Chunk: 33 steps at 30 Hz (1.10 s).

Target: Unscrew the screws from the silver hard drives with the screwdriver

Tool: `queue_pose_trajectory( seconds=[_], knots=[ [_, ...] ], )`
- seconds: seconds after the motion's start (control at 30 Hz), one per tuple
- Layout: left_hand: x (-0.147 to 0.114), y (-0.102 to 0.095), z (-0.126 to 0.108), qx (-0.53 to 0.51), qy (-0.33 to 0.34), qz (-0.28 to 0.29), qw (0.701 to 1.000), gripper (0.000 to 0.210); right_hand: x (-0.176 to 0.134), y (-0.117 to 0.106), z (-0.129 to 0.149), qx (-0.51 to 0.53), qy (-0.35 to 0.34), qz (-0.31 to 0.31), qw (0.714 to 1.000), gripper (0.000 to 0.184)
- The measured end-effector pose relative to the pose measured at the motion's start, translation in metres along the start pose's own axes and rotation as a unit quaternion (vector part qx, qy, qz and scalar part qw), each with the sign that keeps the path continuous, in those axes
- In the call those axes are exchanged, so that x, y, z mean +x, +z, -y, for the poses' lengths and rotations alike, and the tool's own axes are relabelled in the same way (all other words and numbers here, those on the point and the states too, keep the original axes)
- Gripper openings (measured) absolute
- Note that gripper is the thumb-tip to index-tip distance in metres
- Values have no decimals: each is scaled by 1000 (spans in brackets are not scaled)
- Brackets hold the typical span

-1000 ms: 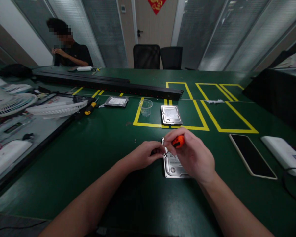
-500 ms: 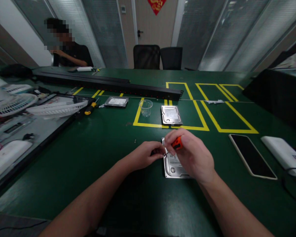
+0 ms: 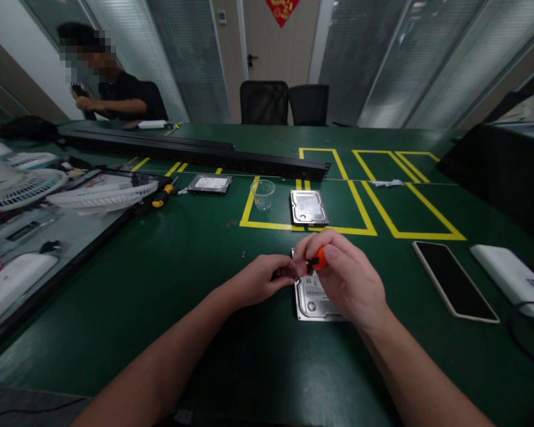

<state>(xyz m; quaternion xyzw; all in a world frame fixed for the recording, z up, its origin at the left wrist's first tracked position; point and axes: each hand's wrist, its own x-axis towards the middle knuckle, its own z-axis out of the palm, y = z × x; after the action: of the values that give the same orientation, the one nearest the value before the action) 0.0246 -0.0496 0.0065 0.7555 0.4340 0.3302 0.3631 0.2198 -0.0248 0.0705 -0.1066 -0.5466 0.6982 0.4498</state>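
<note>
A silver hard drive (image 3: 309, 301) lies flat on the green table in front of me. My right hand (image 3: 355, 277) is above it, fingers wrapped round an orange-and-black screwdriver (image 3: 321, 257) that points down at the drive's left edge. The tip is hard to make out between the hands. My left hand (image 3: 266, 277) comes in from the left, its fingers pinched together at that same edge, close to the tip; whatever they grip is hidden. Tiny pieces that look like screws (image 3: 243, 254) lie to the left of the drive.
Farther off stand a clear plastic cup (image 3: 262, 196) and a second hard drive (image 3: 308, 207); a third drive (image 3: 210, 184) and a yellow screwdriver (image 3: 163, 196) lie left. A phone (image 3: 456, 281) and white device (image 3: 511, 281) are right. Long black bars cross behind; a person (image 3: 129, 98) sits far left.
The screwdriver handle has turned and tilted slightly in my right hand. My left hand has stayed in place. The person at the far left has leaned left and lowered their hands.
</note>
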Motion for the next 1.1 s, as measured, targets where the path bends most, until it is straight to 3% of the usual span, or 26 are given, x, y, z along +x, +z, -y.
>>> queue_pose_trajectory(
  seconds=[0.07,0.17,0.33,0.5,0.6,0.73,0.9,1.03,1.1],
  knots=[
    [0,0,0,-4,4,2,1000,7,0,0,-2,10,-1,2,1000,8],
    [0,0,0,-17,-2,7,1000,7,-1,2,-1,10,0,-8,1000,6],
    [1,0,-2,7,-15,9,1000,7,0,1,3,-9,1,-11,1000,33],
    [1,-1,-1,-10,-2,3,1000,10,-1,0,-1,18,12,-1,1000,7],
    [1,-1,-2,-8,-8,8,1000,7,-1,3,-1,10,13,-12,1000,8],
    [1,-1,-3,4,-16,9,1000,7,0,3,2,1,13,-14,1000,31],
    [0,-1,-2,-3,-8,4,1000,9,-1,1,-3,14,11,1,1000,11],
    [1,-1,-1,-6,-9,11,1000,6,-1,2,-2,-4,18,-8,1000,12],
    [1,-1,-1,-2,-11,12,1000,7,-1,3,1,-22,18,-12,1000,26]
  ],
)
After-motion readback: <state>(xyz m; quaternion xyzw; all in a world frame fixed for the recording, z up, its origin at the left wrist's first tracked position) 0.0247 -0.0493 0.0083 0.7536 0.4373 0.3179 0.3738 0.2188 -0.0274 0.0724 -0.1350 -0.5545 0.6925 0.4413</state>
